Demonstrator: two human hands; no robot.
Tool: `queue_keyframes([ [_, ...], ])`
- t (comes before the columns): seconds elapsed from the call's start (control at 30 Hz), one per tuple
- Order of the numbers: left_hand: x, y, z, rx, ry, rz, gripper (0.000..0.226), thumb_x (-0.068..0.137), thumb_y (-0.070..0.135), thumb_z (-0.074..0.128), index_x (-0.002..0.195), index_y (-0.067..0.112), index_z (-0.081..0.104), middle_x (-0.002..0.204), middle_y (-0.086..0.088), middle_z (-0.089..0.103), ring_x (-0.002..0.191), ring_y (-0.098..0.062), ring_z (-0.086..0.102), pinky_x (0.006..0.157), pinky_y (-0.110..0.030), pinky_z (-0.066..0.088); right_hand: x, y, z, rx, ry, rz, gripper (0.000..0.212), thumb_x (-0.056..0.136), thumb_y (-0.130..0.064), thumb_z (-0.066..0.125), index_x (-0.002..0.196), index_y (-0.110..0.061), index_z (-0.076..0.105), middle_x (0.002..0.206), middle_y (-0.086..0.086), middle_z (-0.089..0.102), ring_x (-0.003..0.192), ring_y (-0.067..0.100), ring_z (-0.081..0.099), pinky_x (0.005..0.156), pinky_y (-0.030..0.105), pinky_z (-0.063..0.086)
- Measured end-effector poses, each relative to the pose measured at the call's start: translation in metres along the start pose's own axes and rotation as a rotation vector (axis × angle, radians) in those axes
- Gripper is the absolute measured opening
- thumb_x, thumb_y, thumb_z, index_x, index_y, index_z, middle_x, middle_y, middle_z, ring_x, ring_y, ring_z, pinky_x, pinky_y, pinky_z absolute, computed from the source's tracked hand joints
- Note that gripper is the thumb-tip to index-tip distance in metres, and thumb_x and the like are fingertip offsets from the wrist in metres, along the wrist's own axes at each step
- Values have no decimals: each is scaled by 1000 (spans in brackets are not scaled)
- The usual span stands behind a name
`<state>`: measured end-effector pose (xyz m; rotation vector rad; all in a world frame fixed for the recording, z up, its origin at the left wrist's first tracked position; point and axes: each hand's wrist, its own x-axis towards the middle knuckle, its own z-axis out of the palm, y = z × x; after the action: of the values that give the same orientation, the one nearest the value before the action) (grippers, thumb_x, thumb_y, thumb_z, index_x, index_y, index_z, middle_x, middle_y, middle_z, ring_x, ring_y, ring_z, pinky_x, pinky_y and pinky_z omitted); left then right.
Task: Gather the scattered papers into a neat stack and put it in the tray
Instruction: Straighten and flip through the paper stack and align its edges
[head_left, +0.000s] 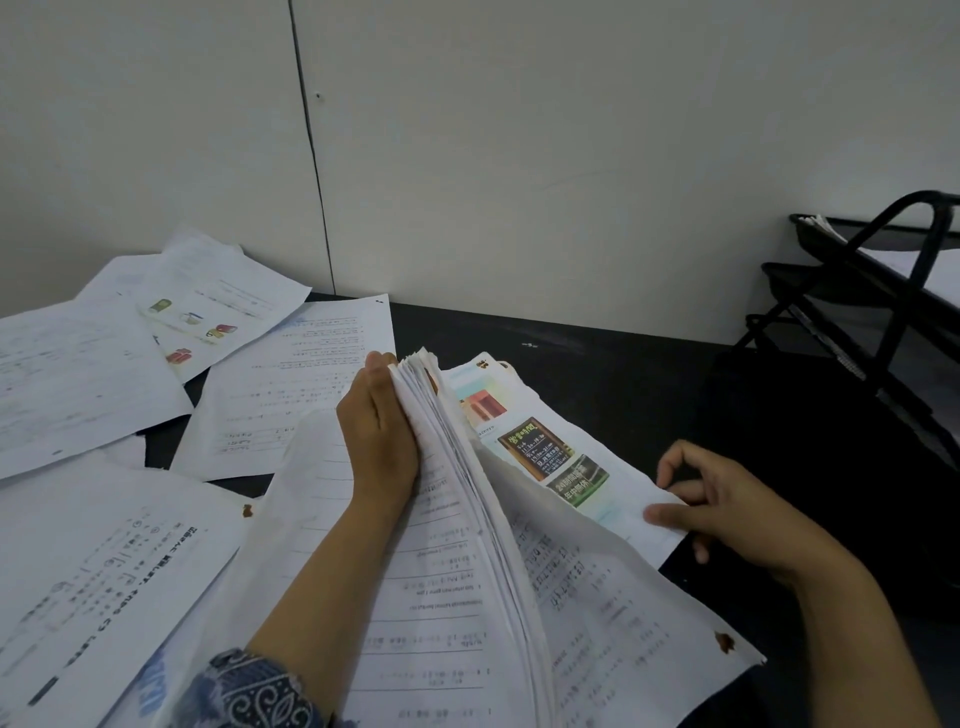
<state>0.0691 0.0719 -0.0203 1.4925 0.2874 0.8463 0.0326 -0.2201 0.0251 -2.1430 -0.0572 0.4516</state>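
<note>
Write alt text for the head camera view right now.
A person's left hand props a thick stack of papers on edge on a dark desk while the right hand pinches a colour-printed sheet. Loose sheets lie left; a black mesh tray stands right.

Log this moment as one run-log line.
left hand: steadies stack on edge | right hand: pinches colour sheet | loose papers: scattered | tray: far right
</note>
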Motion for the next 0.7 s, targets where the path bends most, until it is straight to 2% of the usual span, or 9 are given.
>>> queue_keyframes([
  [0.13, 0, 1, 0, 12, -14, 22, 46, 90, 56, 28, 76, 19, 52, 68, 6, 56, 61, -6, 60, 62, -7, 48, 1, -1, 1, 15, 17, -10, 25, 83, -12, 72, 85, -6, 47, 88, 1, 76, 76, 18, 73, 51, 24, 50],
  [0.23, -1, 3, 0, 9, -9, 9, 51, 89, 57, 28, 80, 14, 53, 70, 5, 57, 64, -8, 61, 65, -10, 47, 3, 0, 2, -1, 57, -30, 24, 79, -12, 76, 78, -8, 52, 97, -3, 74, 83, 17, 72, 59, 28, 55],
  [0.3, -1, 4, -1, -3, -22, 31, 53, 94, 57, 27, 75, 13, 51, 67, 2, 54, 60, -9, 56, 62, -11, 45, 5, -1, 3, -51, 90, -48, 22, 74, -15, 79, 71, -12, 58, 112, -15, 67, 102, 12, 65, 79, 35, 56],
  [0.37, 0, 7, -2, -10, -44, 76, 46, 97, 49, 26, 67, 19, 44, 63, 0, 48, 56, -7, 47, 57, -13, 41, 5, -3, 2, -137, 129, -90, 19, 71, -19, 81, 65, -20, 63, 124, -26, 55, 116, 1, 49, 100, 36, 42],
  [0.4, 0, 7, -2, -8, -48, 95, 43, 96, 45, 25, 67, 20, 43, 64, -2, 46, 57, -8, 45, 58, -15, 40, 4, -4, 1, -149, 127, -118, 19, 72, -20, 81, 64, -21, 63, 126, -29, 53, 116, -4, 46, 101, 32, 37],
  [0.47, 0, 7, -2, 13, -18, 94, 41, 97, 42, 26, 71, 16, 45, 69, -6, 48, 61, -8, 45, 60, -12, 40, 1, -8, 1, -34, 43, -165, 23, 74, -17, 77, 61, -19, 58, 122, -29, 59, 112, -5, 55, 94, 29, 44],
  [0.5, 0, 6, -1, 34, 10, 86, 39, 98, 41, 28, 75, 15, 47, 74, -7, 50, 63, -7, 47, 61, -8, 40, -2, -10, 1, 68, -24, -179, 27, 75, -16, 76, 59, -18, 55, 115, -25, 65, 106, -3, 61, 84, 27, 53],
  [0.57, 0, 6, -1, 66, 58, 94, 32, 101, 36, 29, 78, 22, 47, 82, -9, 53, 68, -7, 49, 64, -3, 39, -4, -13, 5, 135, -119, -193, 28, 72, -22, 74, 59, -18, 49, 92, -13, 69, 92, 2, 67, 68, 21, 56],
  [0.7, 2, 6, -3, 76, 98, 97, 30, 100, 36, 28, 89, 20, 51, 83, 4, 55, 75, 1, 56, 68, 3, 37, 3, -16, 17, 9, -241, -174, 30, 88, -4, 60, 64, -14, 44, 80, 14, 52, 73, 27, 53, 66, 18, 49],
])
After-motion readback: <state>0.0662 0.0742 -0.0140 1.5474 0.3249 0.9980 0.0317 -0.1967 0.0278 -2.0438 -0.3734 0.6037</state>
